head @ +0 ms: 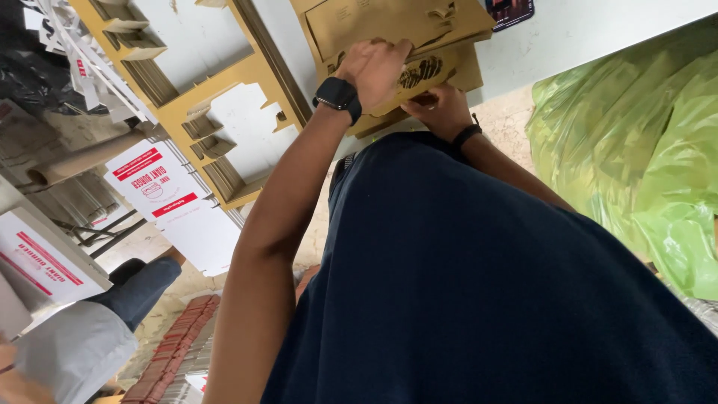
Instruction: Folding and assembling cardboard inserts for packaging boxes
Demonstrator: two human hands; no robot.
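Left hand [374,67], watch [338,96] on the wrist, laid palm-down over the top of a stack of brown die-cut cardboard blanks [389,30], fingers curled over the far side and closed on it. Right hand [443,111], dark band at the wrist, tucked beneath the near edge of the same stack, thumb and fingers pinching the lowest sheets from below. Held between the two hands, then: one pressing from above, one lifting from under, probably to keep loose flat sheets from sliding apart. Stack itself partly on the white table [583,30], partly past its edge, just in front of the dark shirt [486,284] and touching both hands. A dark printed mark on the sheet between the hands; not clear enough to make out.

Left of the left hand, well apart from it, a large brown sheet [187,97] with box shapes punched out, lying flat, white showing through the holes. Further left and nearer, white flat cartons [153,183] with red print, fanned loosely. Below those, another person's leg [138,288] in blue trousers. Beyond that leg, rows of reddish stacked pieces [176,344] on the floor.

Right of the right hand, a heap of green plastic bags [636,150], crumpled and translucent, well apart from the stack. Past the stack, a corner of a dark printed item [508,11], cut off by the frame.
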